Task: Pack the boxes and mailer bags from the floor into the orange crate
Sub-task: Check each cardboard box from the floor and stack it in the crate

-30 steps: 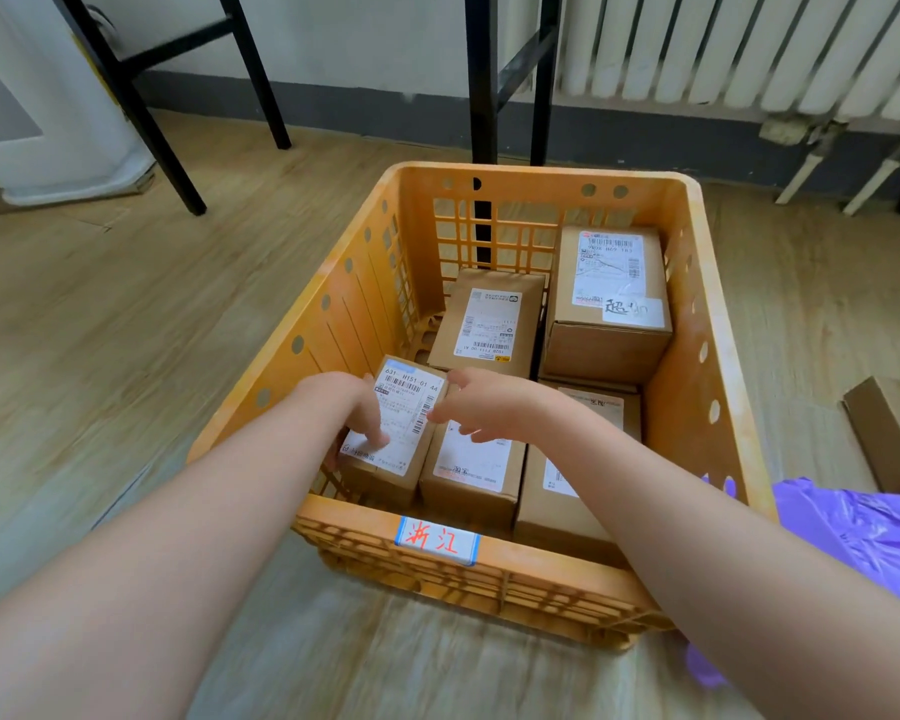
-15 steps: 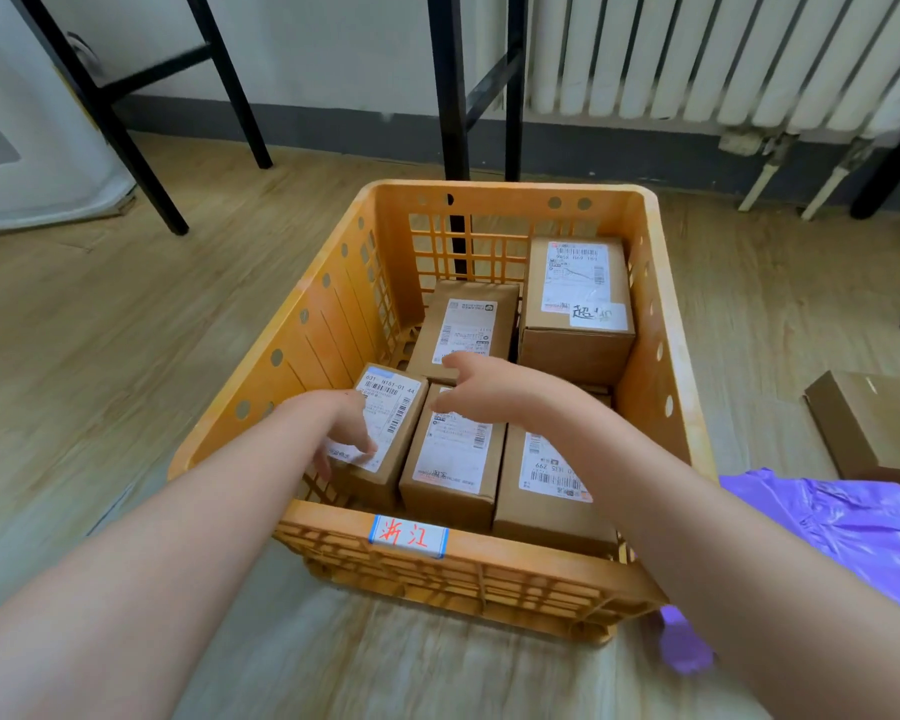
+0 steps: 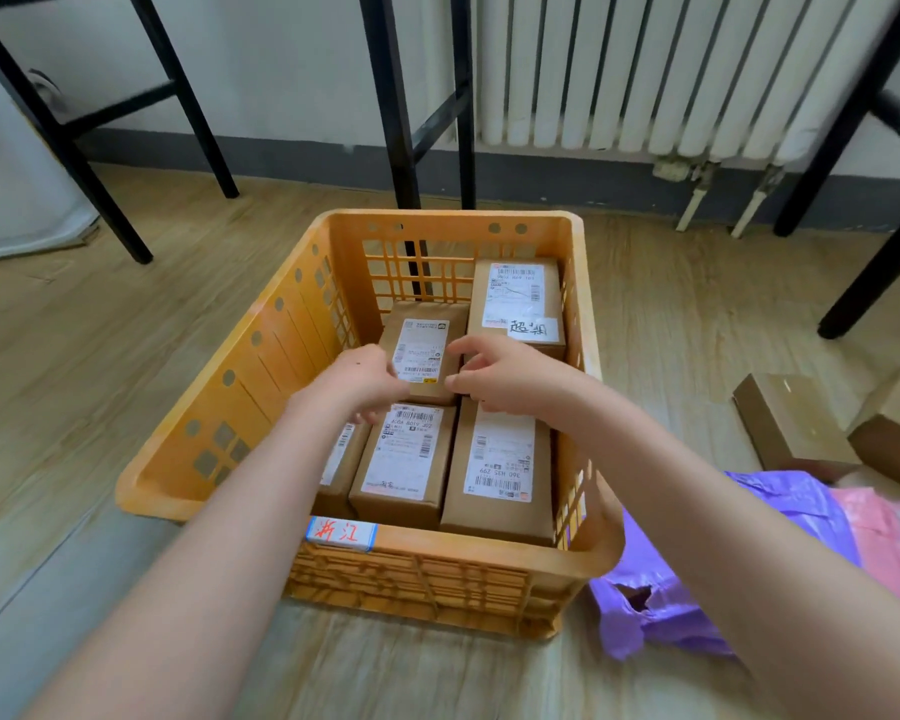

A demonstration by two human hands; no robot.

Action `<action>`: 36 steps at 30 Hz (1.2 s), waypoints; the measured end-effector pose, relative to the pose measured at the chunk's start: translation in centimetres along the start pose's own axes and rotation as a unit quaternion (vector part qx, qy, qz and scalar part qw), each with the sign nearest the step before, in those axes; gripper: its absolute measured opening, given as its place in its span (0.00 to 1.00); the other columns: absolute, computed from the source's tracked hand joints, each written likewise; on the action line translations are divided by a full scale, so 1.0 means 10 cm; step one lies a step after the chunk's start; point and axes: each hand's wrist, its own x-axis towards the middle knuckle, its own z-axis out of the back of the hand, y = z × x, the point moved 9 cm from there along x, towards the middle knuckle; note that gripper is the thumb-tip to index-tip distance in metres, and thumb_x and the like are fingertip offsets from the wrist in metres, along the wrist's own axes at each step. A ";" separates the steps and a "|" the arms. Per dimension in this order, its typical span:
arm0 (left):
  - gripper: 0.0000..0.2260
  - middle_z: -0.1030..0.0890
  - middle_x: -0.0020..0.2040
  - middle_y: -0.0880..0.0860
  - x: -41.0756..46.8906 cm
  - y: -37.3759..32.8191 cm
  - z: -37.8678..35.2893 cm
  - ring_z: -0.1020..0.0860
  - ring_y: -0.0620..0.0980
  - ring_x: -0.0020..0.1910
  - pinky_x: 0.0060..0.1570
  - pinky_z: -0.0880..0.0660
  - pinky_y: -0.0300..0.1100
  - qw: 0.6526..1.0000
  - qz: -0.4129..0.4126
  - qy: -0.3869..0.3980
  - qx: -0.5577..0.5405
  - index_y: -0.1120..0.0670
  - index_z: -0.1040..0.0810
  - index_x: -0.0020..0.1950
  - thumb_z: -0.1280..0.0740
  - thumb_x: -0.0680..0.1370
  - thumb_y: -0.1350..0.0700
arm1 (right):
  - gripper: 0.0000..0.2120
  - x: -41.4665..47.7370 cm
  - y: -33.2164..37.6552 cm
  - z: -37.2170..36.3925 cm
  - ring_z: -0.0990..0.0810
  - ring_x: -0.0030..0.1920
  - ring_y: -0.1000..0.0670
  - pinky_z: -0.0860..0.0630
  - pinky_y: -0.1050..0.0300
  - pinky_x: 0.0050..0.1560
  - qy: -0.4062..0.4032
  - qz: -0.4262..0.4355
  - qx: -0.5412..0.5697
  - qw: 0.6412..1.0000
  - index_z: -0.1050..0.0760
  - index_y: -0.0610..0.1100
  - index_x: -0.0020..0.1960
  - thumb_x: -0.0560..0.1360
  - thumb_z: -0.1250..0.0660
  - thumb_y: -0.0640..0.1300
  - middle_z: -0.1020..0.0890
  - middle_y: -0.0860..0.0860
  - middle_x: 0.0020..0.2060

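Head: five boxes (image 3: 409, 459) in orange crate (image 3: 240, 376) (two outside).

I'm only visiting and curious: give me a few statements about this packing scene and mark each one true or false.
1. The left hand and right hand are both over the crate. True.
2. The crate holds a single box. False: five boxes show inside it.
3. A purple bag lies on the floor beside the crate. True.
4. Every parcel is already packed. False: the purple bag and a floor box lie outside the crate.
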 end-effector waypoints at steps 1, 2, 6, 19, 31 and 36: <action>0.07 0.20 0.45 0.52 -0.04 -0.19 0.08 0.19 0.48 0.40 0.44 0.19 0.45 0.998 -0.035 -0.043 0.005 0.53 0.23 0.51 0.35 0.77 0.52 | 0.24 -0.03 0.01 0.06 0.23 0.57 0.50 0.24 0.51 0.60 -0.013 0.009 0.010 1.000 0.35 0.47 0.72 0.77 0.36 0.45 0.24 0.47 0.62; 0.04 0.20 0.44 0.52 -0.10 -0.39 0.16 0.20 0.49 0.41 0.45 0.19 0.47 0.994 -0.068 -0.080 0.003 0.51 0.23 0.45 0.35 0.76 0.52 | 0.22 -0.07 0.02 0.14 0.23 0.57 0.50 0.24 0.50 0.60 -0.033 0.022 0.023 0.999 0.33 0.48 0.70 0.77 0.37 0.44 0.23 0.47 0.60; 0.06 0.23 0.40 0.50 -0.39 -1.11 0.38 0.25 0.45 0.38 0.35 0.27 0.39 0.970 -0.170 -0.166 -0.050 0.51 0.25 0.39 0.34 0.76 0.54 | 0.15 -0.26 -0.01 0.55 0.19 0.52 0.50 0.22 0.45 0.56 -0.146 0.075 0.068 0.984 0.26 0.51 0.60 0.74 0.37 0.43 0.19 0.50 0.51; 0.04 0.25 0.36 0.48 -0.86 -2.91 -0.30 0.24 0.45 0.37 0.31 0.30 0.37 0.921 -0.330 -0.167 -0.121 0.51 0.25 0.44 0.36 0.77 0.52 | 0.11 -1.20 -1.17 1.76 0.18 0.43 0.51 0.21 0.58 0.42 -0.321 0.012 0.182 0.929 0.27 0.49 0.46 0.73 0.36 0.33 0.19 0.47 0.43; 0.09 0.25 0.31 0.50 -1.18 -3.94 -1.81 0.25 0.54 0.37 0.34 0.32 0.40 0.917 -0.384 0.016 -0.110 0.52 0.29 0.31 0.35 0.71 0.57 | 0.12 -2.24 -2.69 1.95 0.20 0.37 0.50 0.23 0.52 0.40 -0.416 -0.115 0.207 0.878 0.27 0.48 0.44 0.70 0.36 0.31 0.19 0.46 0.41; 0.08 0.28 0.28 0.48 -1.53 -4.24 -2.56 0.27 0.52 0.35 0.32 0.35 0.42 0.894 -0.429 0.091 -0.089 0.53 0.27 0.32 0.35 0.72 0.55 | 0.11 -2.84 -3.30 1.85 0.19 0.42 0.48 0.21 0.49 0.47 -0.431 -0.207 0.147 0.866 0.28 0.52 0.42 0.68 0.33 0.36 0.20 0.51 0.39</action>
